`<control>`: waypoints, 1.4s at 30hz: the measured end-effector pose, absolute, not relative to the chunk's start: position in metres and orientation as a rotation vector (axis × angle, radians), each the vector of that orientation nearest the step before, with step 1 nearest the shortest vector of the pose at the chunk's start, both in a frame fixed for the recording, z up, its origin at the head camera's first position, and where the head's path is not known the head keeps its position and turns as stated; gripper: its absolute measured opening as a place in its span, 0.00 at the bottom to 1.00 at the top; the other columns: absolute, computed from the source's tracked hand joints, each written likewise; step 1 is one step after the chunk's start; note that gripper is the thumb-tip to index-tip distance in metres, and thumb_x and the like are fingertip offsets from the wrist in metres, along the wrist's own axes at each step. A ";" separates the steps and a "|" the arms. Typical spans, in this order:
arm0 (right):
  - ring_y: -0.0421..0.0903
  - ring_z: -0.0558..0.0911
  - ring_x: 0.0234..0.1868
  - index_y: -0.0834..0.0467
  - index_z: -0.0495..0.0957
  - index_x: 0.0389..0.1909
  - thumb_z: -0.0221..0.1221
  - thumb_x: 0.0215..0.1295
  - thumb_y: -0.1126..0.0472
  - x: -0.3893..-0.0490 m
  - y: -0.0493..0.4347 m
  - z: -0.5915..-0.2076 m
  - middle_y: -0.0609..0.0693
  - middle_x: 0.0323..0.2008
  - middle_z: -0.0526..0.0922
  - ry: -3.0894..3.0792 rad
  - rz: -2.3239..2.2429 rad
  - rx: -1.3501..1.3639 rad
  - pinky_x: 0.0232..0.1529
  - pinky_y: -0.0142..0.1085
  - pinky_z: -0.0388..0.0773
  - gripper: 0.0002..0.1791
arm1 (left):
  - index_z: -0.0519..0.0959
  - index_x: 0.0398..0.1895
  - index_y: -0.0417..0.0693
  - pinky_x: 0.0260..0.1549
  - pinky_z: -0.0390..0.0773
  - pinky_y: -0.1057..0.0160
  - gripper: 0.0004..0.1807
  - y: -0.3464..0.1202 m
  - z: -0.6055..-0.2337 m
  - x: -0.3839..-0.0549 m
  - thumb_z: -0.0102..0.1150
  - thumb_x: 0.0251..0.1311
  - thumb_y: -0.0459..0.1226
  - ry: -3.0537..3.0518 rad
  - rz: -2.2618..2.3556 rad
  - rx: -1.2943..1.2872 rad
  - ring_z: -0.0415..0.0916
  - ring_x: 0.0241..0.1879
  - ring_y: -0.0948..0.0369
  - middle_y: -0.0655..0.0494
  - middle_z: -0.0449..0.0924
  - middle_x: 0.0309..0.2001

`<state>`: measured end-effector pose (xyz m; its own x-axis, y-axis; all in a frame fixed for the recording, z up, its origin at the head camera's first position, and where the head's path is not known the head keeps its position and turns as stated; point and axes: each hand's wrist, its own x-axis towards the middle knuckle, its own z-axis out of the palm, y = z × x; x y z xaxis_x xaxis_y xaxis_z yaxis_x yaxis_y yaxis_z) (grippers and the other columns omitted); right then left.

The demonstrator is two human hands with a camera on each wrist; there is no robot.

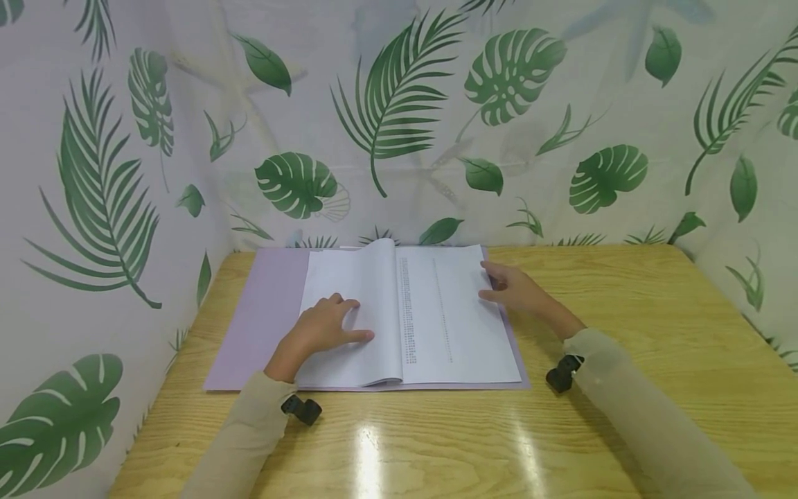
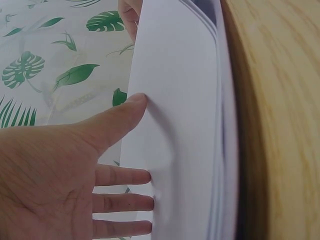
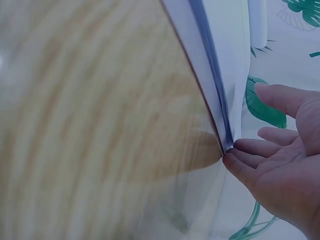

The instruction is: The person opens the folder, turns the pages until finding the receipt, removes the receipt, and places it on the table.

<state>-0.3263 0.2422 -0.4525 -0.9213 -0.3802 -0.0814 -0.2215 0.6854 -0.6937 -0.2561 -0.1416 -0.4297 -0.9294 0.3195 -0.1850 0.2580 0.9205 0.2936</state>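
White pages (image 1: pixel 476 319) touched by spread left hand (image 1: pixel 321 326), right edge met by outstretched right hand (image 1: pixel 522 290), print (image 1: pixel 408 312) too blurred to be read

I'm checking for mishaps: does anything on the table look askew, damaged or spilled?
Nothing stands out: no spill or damage shows. The left-hand pages bulge near the middle, but that looks ordinary for the open purple folder on the table.

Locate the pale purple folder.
In the head view, the pale purple folder lies open slightly left of centre on the yellow wooden table, under the white paper pages.
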 end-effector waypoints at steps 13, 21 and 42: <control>0.67 0.48 0.80 0.71 0.46 0.79 0.59 0.74 0.54 -0.331 0.233 -0.450 0.70 0.79 0.48 2.693 -0.919 -0.373 0.79 0.60 0.50 0.46 | 0.71 0.72 0.45 0.54 0.81 0.43 0.43 -0.141 -0.430 -0.255 0.63 0.61 0.63 2.859 0.388 0.438 0.76 0.59 0.44 0.39 0.74 0.64; 0.66 0.44 0.81 0.69 0.38 0.80 0.57 0.76 0.52 -0.346 0.233 -0.451 0.68 0.81 0.40 2.625 -0.991 -0.358 0.80 0.59 0.46 0.48 | 0.71 0.72 0.45 0.55 0.81 0.43 0.44 -0.141 -0.433 -0.256 0.63 0.62 0.63 2.856 0.381 0.445 0.75 0.60 0.43 0.39 0.74 0.65; 0.67 0.44 0.81 0.65 0.34 0.81 0.57 0.76 0.56 -0.361 0.232 -0.459 0.69 0.81 0.40 2.566 -1.233 -0.332 0.80 0.59 0.46 0.49 | 0.70 0.73 0.46 0.55 0.80 0.42 0.44 -0.143 -0.433 -0.257 0.62 0.62 0.63 2.846 0.391 0.449 0.74 0.61 0.42 0.38 0.72 0.66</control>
<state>-0.3614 0.2325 -0.4586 -0.9359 -0.3206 -0.1459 -0.0864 0.6106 -0.7872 -0.2569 -0.1425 -0.4333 -0.9257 0.3294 -0.1860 0.2672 0.9173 0.2952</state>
